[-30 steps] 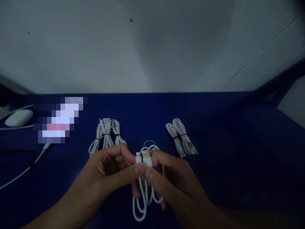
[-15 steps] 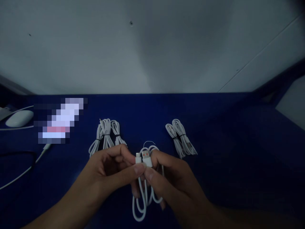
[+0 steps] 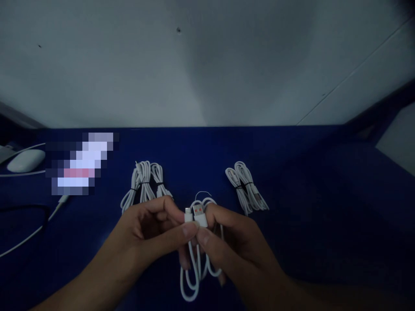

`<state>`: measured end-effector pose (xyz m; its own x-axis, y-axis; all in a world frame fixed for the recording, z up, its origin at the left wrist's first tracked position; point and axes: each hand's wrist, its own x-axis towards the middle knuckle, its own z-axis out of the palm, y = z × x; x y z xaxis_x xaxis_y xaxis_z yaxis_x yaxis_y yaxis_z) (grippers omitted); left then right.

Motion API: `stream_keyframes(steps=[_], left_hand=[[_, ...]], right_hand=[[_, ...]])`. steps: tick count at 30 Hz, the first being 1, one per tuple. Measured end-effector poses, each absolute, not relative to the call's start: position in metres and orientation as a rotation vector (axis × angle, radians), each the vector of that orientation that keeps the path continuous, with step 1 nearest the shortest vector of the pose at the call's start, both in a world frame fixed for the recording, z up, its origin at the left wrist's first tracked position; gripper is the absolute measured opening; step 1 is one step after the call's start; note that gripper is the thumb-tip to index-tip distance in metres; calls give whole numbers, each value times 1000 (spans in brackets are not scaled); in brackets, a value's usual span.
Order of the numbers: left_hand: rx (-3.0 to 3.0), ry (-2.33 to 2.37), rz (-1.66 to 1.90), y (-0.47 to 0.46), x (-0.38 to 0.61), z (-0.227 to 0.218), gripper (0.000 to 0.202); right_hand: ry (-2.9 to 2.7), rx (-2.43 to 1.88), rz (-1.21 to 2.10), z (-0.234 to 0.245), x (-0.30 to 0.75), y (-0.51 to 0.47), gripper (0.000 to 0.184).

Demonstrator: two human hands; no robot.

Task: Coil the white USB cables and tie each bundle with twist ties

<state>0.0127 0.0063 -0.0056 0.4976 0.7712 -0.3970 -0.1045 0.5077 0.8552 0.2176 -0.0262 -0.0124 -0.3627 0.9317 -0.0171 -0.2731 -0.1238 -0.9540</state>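
Both hands meet low in the middle of the view over a dark blue table (image 3: pixel 308 181). My left hand (image 3: pixel 152 229) and my right hand (image 3: pixel 230 242) pinch the same folded white USB cable (image 3: pixel 196 259). Its two plugs stick up side by side between my thumbs and fingertips, and its loops hang below the hands. A thin wire tie curls above the plugs. Behind my left hand lies a bundle of tied white cables (image 3: pixel 144 183). Behind my right hand lies a second tied white cable bundle (image 3: pixel 246 185).
A white mouse (image 3: pixel 26 160) rests at the far left edge, with a thin white cord (image 3: pixel 29 235) and a dark cord trailing near it. A blurred patch covers something beside the mouse. A pale wall (image 3: pixel 207 65) rises behind the table.
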Motion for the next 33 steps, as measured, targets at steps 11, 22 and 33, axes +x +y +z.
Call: stream_keyframes(steps=[11, 22, 33], left_hand=[[876, 876, 620, 7, 13, -5, 13], [879, 889, 611, 6, 11, -3, 14], [844, 875, 609, 5, 12, -1, 14]], right_hand=[[-1194, -831, 1675, -14, 218, -27, 31], [-1197, -843, 1681, -13, 218, -26, 35], [-1194, -823, 1680, -15, 218, -26, 32]])
